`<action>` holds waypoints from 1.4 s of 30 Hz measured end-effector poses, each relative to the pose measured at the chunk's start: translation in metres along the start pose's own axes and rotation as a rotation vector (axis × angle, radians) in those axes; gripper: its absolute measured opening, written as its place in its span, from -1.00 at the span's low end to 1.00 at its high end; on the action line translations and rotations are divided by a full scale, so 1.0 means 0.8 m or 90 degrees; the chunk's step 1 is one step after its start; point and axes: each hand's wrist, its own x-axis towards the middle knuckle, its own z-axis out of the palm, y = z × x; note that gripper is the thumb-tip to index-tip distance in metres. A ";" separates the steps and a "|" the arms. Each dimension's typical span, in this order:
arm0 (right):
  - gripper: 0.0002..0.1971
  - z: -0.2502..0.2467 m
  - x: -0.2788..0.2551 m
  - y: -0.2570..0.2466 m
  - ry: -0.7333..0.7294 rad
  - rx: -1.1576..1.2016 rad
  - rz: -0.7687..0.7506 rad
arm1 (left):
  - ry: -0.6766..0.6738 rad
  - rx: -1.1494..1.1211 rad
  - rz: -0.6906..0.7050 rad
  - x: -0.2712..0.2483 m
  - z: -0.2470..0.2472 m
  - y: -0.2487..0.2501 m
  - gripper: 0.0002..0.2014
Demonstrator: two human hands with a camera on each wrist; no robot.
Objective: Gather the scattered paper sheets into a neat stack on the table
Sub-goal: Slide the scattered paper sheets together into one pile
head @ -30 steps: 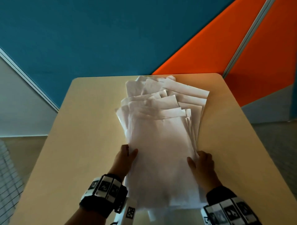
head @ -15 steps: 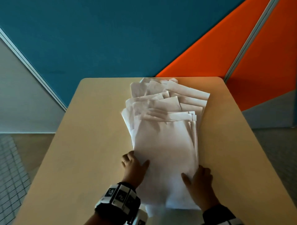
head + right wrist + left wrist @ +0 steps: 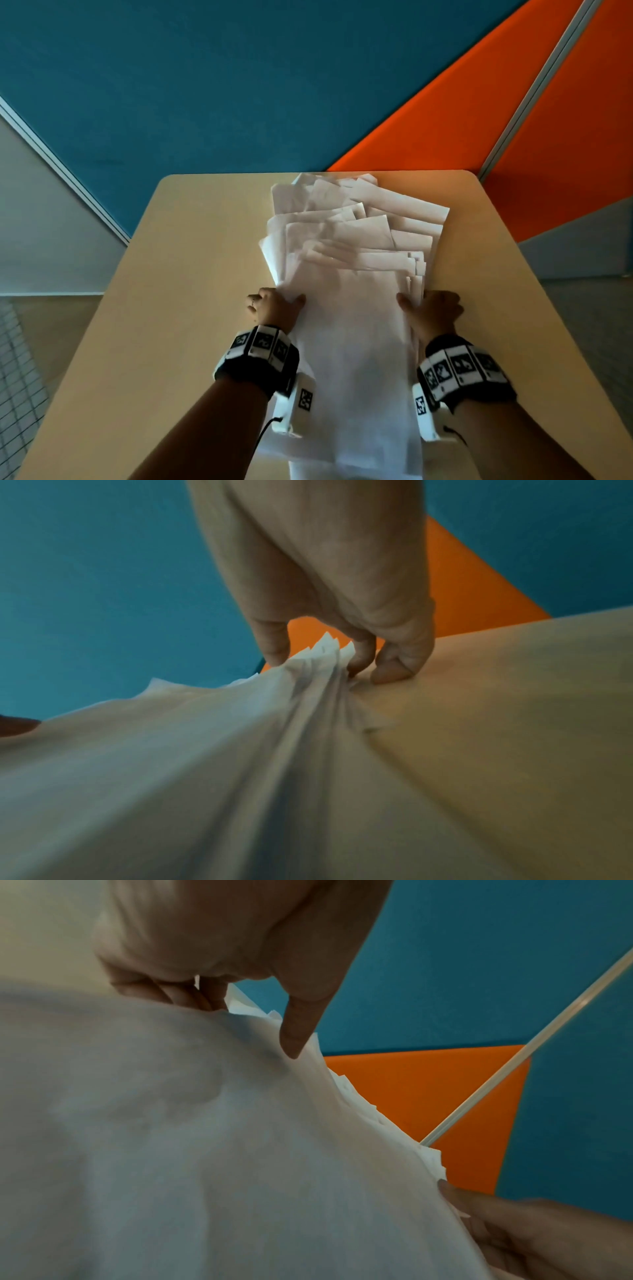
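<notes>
A loose pile of white paper sheets point(image 3: 352, 308) lies along the middle of the beige table point(image 3: 191, 274), its far ends fanned out unevenly. My left hand point(image 3: 274, 306) holds the pile's left edge, with the thumb point(image 3: 301, 1020) pressed on the top sheet and the fingers point(image 3: 164, 991) curled at the side. On the opposite edge my right hand point(image 3: 433, 311) grips the same way: thumb point(image 3: 270, 639) on top, fingers point(image 3: 397, 664) curled down against the table beside the sheet edges point(image 3: 329, 653). The near end of the pile runs past both wrists.
Blue point(image 3: 239, 85) and orange point(image 3: 445, 130) partition panels stand right behind the table's far edge. Bare tabletop lies to the left and right of the pile point(image 3: 496, 308). The floor point(image 3: 20, 377) drops away at the left.
Both hands have slid farther along the pile's sides, away from me. The right hand has shifted from on top of the sheets to their right edge.
</notes>
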 end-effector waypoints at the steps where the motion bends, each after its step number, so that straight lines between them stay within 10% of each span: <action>1: -0.21 0.001 0.001 -0.008 0.012 0.017 0.003 | 0.003 -0.008 0.005 0.005 0.000 0.005 -0.27; 9: -0.32 -0.002 0.008 -0.036 0.072 0.331 -0.003 | 0.012 -0.111 0.088 0.022 -0.004 0.013 -0.46; 19: -0.74 -0.007 -0.010 -0.004 -0.089 0.483 -0.022 | -0.041 -0.205 0.097 -0.007 -0.005 -0.018 -0.36; 21: -0.77 -0.001 -0.022 0.013 -0.102 0.470 -0.017 | -0.045 -0.206 0.090 -0.025 -0.005 -0.033 -0.35; 27: 0.00 0.031 -0.067 0.074 -0.104 0.463 -0.061 | -0.075 -0.266 0.070 -0.089 -0.004 -0.086 -0.19; 33: -0.61 0.022 -0.128 0.103 -0.123 0.445 -0.105 | -0.071 -0.307 0.031 -0.137 -0.006 -0.132 -0.32; 38: -0.75 0.013 -0.095 0.104 -0.081 0.310 -0.125 | -0.029 -0.329 0.026 -0.113 -0.020 -0.133 -0.77; 42: -0.49 0.005 -0.059 0.079 -0.045 0.222 -0.110 | -0.006 -0.255 0.039 -0.072 -0.023 -0.107 -0.79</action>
